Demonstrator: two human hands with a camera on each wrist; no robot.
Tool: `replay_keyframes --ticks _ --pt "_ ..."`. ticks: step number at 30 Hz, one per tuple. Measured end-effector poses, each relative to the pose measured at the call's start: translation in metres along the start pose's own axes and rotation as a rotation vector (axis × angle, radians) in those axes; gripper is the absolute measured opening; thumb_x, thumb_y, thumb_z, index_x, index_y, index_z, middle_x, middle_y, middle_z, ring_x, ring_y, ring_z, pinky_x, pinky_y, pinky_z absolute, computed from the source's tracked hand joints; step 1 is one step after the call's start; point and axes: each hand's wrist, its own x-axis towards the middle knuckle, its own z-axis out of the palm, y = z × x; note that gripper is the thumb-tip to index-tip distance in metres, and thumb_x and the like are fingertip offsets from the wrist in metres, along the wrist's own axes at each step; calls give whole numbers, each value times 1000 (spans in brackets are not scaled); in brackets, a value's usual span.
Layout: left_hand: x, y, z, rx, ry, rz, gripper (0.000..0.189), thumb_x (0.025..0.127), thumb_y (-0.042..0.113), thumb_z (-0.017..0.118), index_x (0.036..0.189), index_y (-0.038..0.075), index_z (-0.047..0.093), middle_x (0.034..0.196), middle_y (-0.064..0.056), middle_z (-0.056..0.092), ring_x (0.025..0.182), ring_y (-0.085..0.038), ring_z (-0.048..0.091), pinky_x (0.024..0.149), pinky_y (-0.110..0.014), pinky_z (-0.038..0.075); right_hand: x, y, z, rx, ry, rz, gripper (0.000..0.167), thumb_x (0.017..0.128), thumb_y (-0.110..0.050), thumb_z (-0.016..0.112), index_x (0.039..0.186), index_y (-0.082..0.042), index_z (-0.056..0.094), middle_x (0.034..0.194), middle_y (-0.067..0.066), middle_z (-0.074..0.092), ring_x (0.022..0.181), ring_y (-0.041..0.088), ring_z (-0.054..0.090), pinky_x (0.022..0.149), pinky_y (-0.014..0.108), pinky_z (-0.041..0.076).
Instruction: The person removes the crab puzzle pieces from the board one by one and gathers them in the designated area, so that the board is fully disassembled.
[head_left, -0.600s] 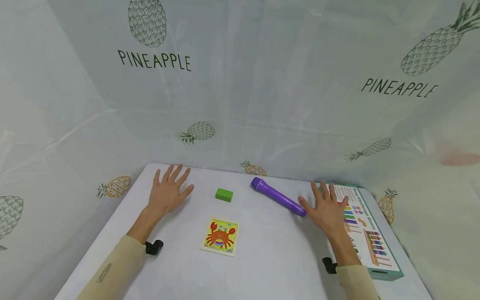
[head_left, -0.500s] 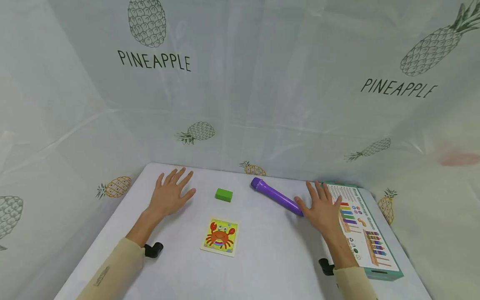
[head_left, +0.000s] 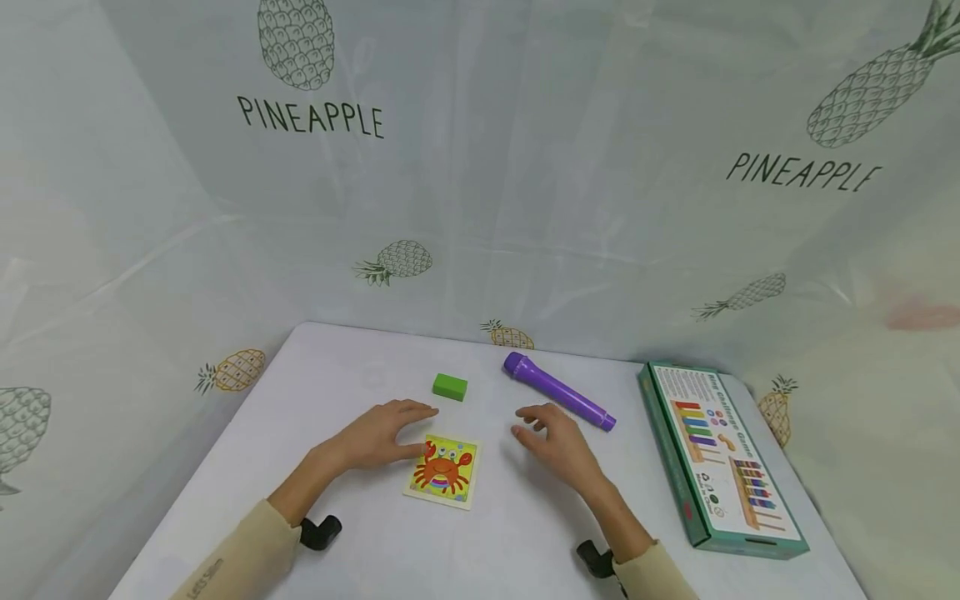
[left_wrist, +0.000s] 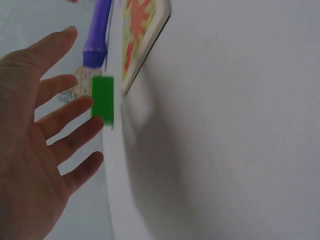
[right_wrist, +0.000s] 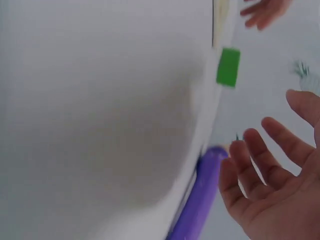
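Note:
My left hand (head_left: pixel 378 435) is over the upper left of a square crab puzzle (head_left: pixel 442 472), its thumb overlapping the corner in the head view. In the left wrist view its fingers (left_wrist: pixel 75 145) are spread and hold nothing. To the right of the puzzle hovers my right hand (head_left: pixel 558 446), fingers loosely bent, palm bare in the right wrist view. A green block (head_left: pixel 450 387) lies beyond the puzzle. Beyond the right hand, a purple toy microphone (head_left: pixel 558 390) lies slanted on the table.
A green and white game box (head_left: pixel 723 462) lies at the right of the white table (head_left: pixel 420 558). A sheet printed with pineapples (head_left: pixel 525 167) hangs behind the table and at its sides. Black wrist cameras (head_left: pixel 321 533) sit at both cuffs.
Both hands have come inward from the sides toward the crab puzzle. The right hand has left the area by the game box and microphone end. The objects stay where they were.

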Motion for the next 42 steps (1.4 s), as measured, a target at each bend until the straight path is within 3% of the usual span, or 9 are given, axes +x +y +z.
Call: replay_keyframes --ticks 3,6,10,17,25,33,42 --pt "1 6 10 -29 -53 9 66 89 46 74 146 19 54 146 0 54 135 -27 48 107 -55 41 -1 -9 18 31 -127 34 40 92 -39 72 122 -13 70 107 1 67 93 16 61 76 34 51" --pt "2 8 18 -18 -65 38 69 86 50 75 145 20 55 146 -1 54 135 -27 48 107 -57 40 -2 -17 34 21 -231 34 40 91 -38 74 121 -13 70 103 0 66 87 13 58 74 33 49" --pt "1 8 30 35 -55 75 69 84 53 76 143 22 57 145 1 54 134 -25 47 104 -56 41 -3 -25 45 -29 -287 -14 41 87 -38 76 119 -12 72 102 1 64 88 15 56 76 35 48" --pt "0 15 41 125 -25 117 63 87 57 70 140 25 60 143 -1 53 131 -26 46 100 -56 41 -3 -31 50 -114 -288 -18 44 85 -39 78 118 -11 73 101 1 62 90 16 56 79 38 48" --pt "-2 17 42 163 -11 86 63 86 60 70 140 27 60 141 1 53 128 -24 45 100 -54 40 -2 -36 54 -125 -286 -5 46 84 -38 79 119 -9 71 102 1 60 90 16 55 79 37 49" --pt "-3 18 44 131 13 99 60 87 56 71 137 25 63 141 1 54 128 -24 45 100 -54 39 -4 -46 63 -203 -261 35 52 80 -35 83 119 -5 68 105 4 60 94 20 57 84 41 53" --pt "-1 20 42 98 -31 130 54 88 50 74 136 27 64 144 4 54 131 -23 44 98 -52 41 -5 -54 67 -229 -232 65 52 78 -32 86 117 -3 68 106 6 61 95 22 58 87 43 53"
